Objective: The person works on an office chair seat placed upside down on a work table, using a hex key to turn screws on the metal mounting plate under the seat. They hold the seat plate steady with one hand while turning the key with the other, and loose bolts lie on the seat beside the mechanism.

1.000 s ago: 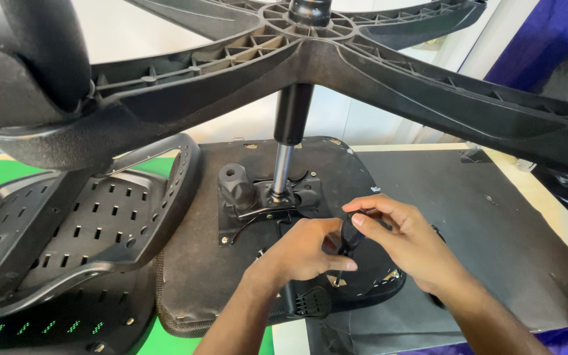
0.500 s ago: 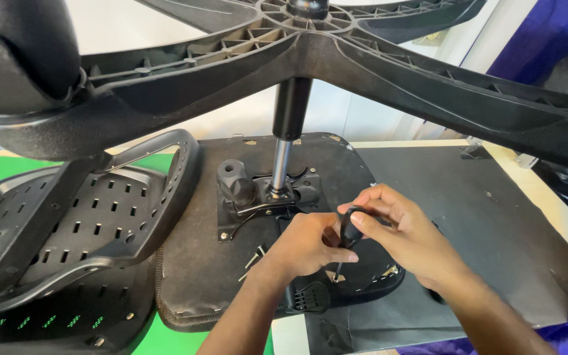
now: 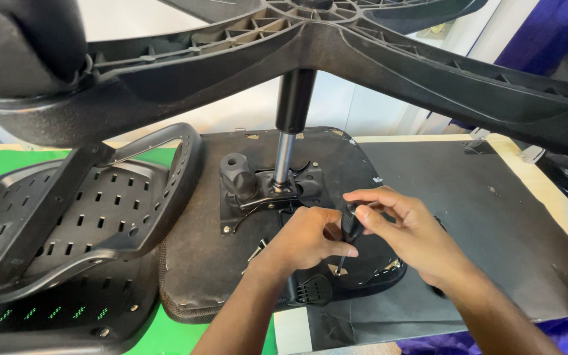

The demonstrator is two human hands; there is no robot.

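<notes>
Both hands, left [image 3: 307, 238] and right [image 3: 407, 235], curled, fingertips together.

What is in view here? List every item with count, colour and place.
screwdriver: 1, black handle, held upright over the seat's near right part, tip down.
seat: 1, black, lying underside up at the centre.
mechanism plate: 1, black, on the seat underside, behind the hands.
gas cylinder: 1, black and silver, rising from the plate.
star base: 1, black, across the top of the view.
knob: 1, black, left on the plate.
backrest: 1, black, slotted, left of the seat.
screws: a few, silver, on the seat by the left wrist.
mat: 1, black, under and right of the seat.
green sheet: 1, under the backrest.
left hand: beside the screwdriver handle.
right hand: gripping the handle.
</notes>
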